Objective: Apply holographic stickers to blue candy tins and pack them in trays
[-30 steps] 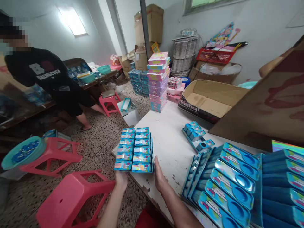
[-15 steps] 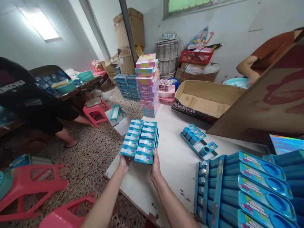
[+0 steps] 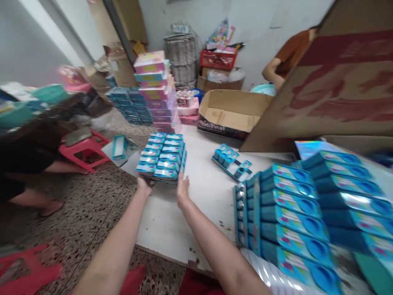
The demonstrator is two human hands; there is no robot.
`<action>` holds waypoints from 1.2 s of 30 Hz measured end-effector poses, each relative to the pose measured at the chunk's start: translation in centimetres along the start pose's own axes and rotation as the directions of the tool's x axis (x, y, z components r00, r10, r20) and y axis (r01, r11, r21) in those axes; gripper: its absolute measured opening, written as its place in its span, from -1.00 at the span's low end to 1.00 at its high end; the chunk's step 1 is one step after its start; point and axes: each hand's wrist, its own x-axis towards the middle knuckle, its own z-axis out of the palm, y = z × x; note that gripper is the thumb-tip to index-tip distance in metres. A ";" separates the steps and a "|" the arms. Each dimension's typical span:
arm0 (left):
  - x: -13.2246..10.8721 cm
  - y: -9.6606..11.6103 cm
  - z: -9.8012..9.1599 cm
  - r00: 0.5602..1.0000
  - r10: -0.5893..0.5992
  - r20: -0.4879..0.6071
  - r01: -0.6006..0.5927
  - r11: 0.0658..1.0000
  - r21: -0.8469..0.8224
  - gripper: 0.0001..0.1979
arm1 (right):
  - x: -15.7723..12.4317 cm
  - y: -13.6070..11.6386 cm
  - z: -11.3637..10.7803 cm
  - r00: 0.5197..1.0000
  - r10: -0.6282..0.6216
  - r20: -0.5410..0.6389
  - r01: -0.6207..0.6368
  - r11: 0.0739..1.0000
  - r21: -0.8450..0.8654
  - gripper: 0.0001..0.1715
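Observation:
A blue display tray (image 3: pixel 162 157), filled with two rows of small blue packets, rests at the left edge of the white table (image 3: pixel 202 196). My left hand (image 3: pixel 144 186) grips its near left corner from underneath. My right hand (image 3: pixel 182 190) presses against its near right edge, fingers together and pointing up. Both arms are stretched forward. A partly filled blue tray (image 3: pixel 231 160) lies on the table further right. Close on my right, tall blue trays with empty pockets (image 3: pixel 291 213) stand stacked.
An open cardboard box (image 3: pixel 233 112) and a stack of pink and blue boxes (image 3: pixel 156 92) stand at the table's far end. A big cardboard flap (image 3: pixel 331 90) rises on the right. A person in an orange shirt (image 3: pixel 288 53) sits behind it. Pink stools (image 3: pixel 84 149) and a seated person (image 3: pixel 27 164) occupy the left floor.
Both hands have carried the filled tray forward, away from me, along the table's left edge. My view has swung right and the picture has become blurred.

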 end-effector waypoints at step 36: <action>-31.7 -25.8 2.2 0.987 0.062 0.145 -0.131 0.833 0.537 -0.45 | -19.7 4.0 -47.6 0.927 -0.341 -0.158 0.167 0.750 -0.640 -0.47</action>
